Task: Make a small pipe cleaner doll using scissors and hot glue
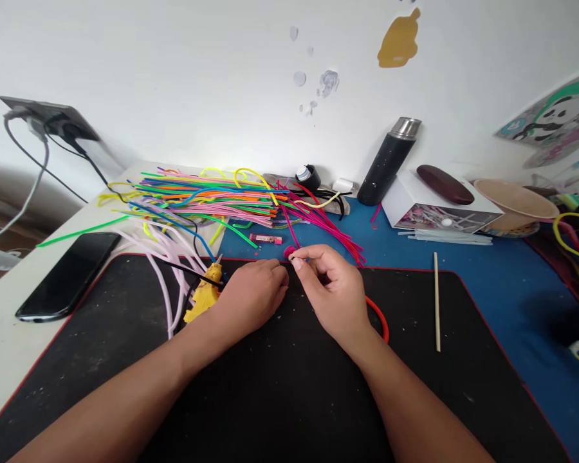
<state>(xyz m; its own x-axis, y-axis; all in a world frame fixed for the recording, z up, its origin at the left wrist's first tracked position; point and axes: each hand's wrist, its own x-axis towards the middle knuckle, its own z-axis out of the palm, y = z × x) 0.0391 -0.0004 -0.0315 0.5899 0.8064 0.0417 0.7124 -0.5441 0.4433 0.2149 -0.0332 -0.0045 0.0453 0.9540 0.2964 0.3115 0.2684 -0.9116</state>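
Observation:
My right hand (335, 292) pinches a small coiled magenta pipe cleaner (288, 252) between thumb and forefinger, over the far edge of the black mat (270, 399). Close on its left, my left hand (253, 292) is curled with the fingers closed; whatever they hold, if anything, is hidden. A yellow hot glue gun (203, 297) lies left of that hand, nozzle pointing away. Behind the hands are a pink lighter (266, 238) and loose magenta pipe cleaners (335, 233). An orange-red curved strip (381, 316) shows partly beside my right wrist.
A big pile of coloured pipe cleaners (212, 200) lies along the wall. A phone (70, 276) rests at left, a wooden stick (437, 302) at right. Farther back stand a black flask (386, 164), a white drawer box (405, 199) with glue sticks (446, 237) before it, and a bowl (516, 196).

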